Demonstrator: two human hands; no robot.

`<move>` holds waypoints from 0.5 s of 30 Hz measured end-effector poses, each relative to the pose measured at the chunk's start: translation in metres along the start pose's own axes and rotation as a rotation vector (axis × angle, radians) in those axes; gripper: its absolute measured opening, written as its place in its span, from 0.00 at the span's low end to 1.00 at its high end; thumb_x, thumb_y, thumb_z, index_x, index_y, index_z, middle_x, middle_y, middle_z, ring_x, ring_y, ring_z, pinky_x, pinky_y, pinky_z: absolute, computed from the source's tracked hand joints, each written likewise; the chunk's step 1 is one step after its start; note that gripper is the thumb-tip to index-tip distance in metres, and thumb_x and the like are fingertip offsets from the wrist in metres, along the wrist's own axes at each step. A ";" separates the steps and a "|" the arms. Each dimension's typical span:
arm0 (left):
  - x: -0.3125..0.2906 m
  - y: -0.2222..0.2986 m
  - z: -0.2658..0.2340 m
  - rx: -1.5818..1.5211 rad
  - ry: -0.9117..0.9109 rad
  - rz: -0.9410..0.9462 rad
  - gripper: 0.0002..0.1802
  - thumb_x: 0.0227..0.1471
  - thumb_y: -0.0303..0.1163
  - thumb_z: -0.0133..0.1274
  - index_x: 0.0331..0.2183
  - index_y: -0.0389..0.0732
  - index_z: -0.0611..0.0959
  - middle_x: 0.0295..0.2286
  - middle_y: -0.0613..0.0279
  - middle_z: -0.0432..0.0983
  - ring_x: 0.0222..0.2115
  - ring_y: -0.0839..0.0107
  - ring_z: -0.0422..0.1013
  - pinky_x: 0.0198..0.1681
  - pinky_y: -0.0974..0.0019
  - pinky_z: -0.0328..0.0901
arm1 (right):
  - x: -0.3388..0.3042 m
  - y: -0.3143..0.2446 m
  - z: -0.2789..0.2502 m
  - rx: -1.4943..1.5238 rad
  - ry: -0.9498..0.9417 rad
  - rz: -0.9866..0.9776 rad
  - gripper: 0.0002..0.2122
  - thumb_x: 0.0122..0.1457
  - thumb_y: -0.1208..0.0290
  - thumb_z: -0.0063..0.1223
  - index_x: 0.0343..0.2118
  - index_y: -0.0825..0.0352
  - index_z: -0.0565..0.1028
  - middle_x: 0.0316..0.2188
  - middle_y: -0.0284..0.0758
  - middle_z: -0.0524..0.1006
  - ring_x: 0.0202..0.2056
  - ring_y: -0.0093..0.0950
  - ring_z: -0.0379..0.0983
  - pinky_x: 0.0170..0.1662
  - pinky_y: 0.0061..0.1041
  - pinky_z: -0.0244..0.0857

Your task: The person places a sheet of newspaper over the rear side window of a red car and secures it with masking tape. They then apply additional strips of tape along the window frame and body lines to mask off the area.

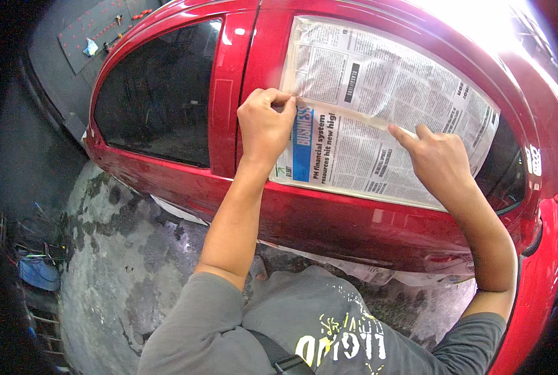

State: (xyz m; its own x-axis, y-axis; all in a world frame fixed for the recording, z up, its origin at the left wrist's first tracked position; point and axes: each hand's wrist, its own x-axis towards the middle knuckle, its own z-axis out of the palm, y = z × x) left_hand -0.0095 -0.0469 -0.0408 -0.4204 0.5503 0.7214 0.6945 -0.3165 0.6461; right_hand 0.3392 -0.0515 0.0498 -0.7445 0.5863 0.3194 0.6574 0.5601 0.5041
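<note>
Fingers of my left hand [266, 125] pinch the left end of the pale tape [369, 117], while the index of my right hand [438, 156] touches it farther along, the others curled under so that I cannot tell whether they hold anything. Beneath the tape, newspaper [354, 150] covers a side window of the red car [347, 225]; farther left is a dark window [160, 100], then a grey board [82, 40] beyond.

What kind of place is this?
It looks like a car workshop, maybe one for painting cars. There's a red car with newspaper covering part of its side, and the grey floor is all blotchy with dark stains.
</note>
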 end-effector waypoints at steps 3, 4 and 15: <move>-0.009 0.000 0.006 0.069 0.133 -0.103 0.18 0.55 0.31 0.76 0.44 0.35 0.89 0.37 0.54 0.86 0.37 0.61 0.82 0.43 0.58 0.75 | 0.000 0.000 0.001 -0.021 -0.015 -0.014 0.26 0.67 0.74 0.59 0.68 0.51 0.82 0.33 0.36 0.83 0.31 0.37 0.86 0.36 0.39 0.80; -0.015 0.004 0.010 0.085 0.258 -0.079 0.21 0.55 0.31 0.76 0.46 0.35 0.87 0.39 0.53 0.85 0.39 0.59 0.81 0.45 0.57 0.75 | 0.000 0.000 0.001 -0.039 -0.025 -0.017 0.25 0.67 0.73 0.59 0.67 0.53 0.82 0.33 0.36 0.83 0.32 0.36 0.87 0.36 0.39 0.81; -0.054 -0.014 0.035 0.668 -0.367 0.409 0.62 0.65 0.69 0.57 0.82 0.43 0.54 0.83 0.54 0.43 0.84 0.59 0.34 0.83 0.39 0.23 | 0.007 0.002 -0.005 0.009 -0.074 0.002 0.23 0.68 0.71 0.59 0.65 0.52 0.83 0.34 0.38 0.86 0.34 0.38 0.89 0.37 0.39 0.81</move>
State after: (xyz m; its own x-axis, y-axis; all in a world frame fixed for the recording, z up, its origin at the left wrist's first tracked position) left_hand 0.0241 -0.0456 -0.0973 0.0725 0.7437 0.6645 0.9962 -0.0867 -0.0116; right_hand 0.3347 -0.0488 0.0571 -0.7329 0.6289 0.2594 0.6599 0.5644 0.4959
